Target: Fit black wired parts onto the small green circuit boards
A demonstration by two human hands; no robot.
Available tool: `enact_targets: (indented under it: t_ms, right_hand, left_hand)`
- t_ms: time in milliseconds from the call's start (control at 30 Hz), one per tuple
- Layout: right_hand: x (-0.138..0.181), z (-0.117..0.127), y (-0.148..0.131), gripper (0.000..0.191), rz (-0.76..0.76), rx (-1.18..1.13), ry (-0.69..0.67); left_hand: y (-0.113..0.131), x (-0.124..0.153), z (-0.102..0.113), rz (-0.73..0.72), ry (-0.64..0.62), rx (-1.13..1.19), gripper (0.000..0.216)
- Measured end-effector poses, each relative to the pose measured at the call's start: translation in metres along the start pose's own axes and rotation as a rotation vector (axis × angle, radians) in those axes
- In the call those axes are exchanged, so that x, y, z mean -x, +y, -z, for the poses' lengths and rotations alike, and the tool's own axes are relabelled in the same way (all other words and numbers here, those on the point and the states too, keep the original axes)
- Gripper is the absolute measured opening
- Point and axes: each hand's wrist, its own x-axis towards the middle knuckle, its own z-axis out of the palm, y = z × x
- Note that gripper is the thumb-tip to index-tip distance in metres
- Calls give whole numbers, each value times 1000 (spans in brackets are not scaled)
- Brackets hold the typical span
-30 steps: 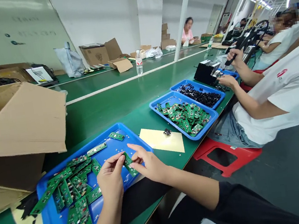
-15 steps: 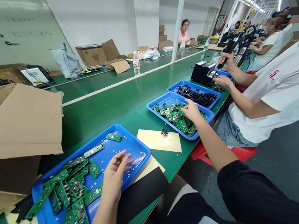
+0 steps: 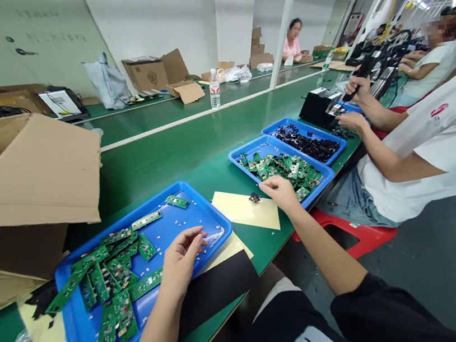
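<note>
My left hand (image 3: 184,256) is over the right part of a large blue tray (image 3: 212,213), its fingers loosely curled and apart with nothing in them. Long green circuit boards (image 3: 117,274) lie heaped in the left part of that tray, amid small pale scraps. Close to the near edge of a second blue tray (image 3: 235,161), my right hand (image 3: 281,193) reaches leftward with fingers stretched out, and I see nothing held. Just left of its fingertips, a small black part (image 3: 254,196) rests on a yellow sheet (image 3: 233,210). Smaller green circuit boards (image 3: 282,169) fill the second tray.
A third blue tray (image 3: 267,130) holds many small black parts. Left stands an open cardboard box (image 3: 28,171); a black sheet (image 3: 219,291) lies at the table's front edge. A co-worker in a white shirt (image 3: 451,128) sits at right, near a black device (image 3: 316,108). A bottle (image 3: 214,91) stands behind.
My right hand has moved left and toward me, from above the smaller boards to beside the black part. My left hand stays over the large tray. The view has shifted slightly.
</note>
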Motion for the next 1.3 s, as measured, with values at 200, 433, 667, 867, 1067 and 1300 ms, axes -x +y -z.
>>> enact_targets:
  t_ms: [200, 433, 667, 867, 1067, 1300]
  right_hand:
    - [22, -22, 5, 19, -73, -187, -35]
    - [58, -34, -32, 41, -178, -571, -243]
    - [94, -39, -60, 34, -183, -864, -415]
    - [92, -36, -48, 31, -77, -759, -396]
    - [90, -9, -20, 35, 139, -146, -82]
    - [77, 0, 15, 43, 134, 158, -145]
  left_hand:
    - [-1, 1, 0, -20, 4, 6, 43]
    - [4, 4, -11, -67, 0, -16, 35]
    - [23, 3, -46, 10, -155, 44, 35]
    - [18, -4, -60, 68, -199, 75, 34]
    - [17, -24, -69, 65, -267, -76, 23]
    - [23, -66, -100, 67, -410, -327, 23]
